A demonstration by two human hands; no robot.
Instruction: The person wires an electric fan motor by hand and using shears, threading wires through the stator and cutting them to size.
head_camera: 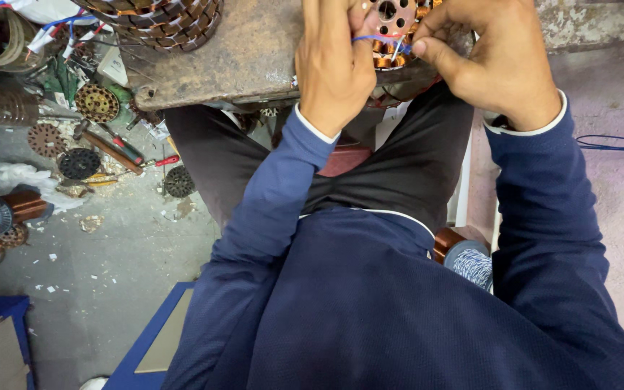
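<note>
At the workbench (240,50) edge we pinch a blue wire (383,40) between our left hand (334,68) and right hand (496,61), fingers closed on it, against the copper-wound stator (391,32) resting there.

Upper centre, the desk (247,50) is bare between the wound stator (175,22) at the top edge and the left hand (334,72), so passage is open there; scattered rotor discs (95,102) and a screwdriver (113,148) clutter the floor (110,253) at left; lower-left floor lies open.
</note>
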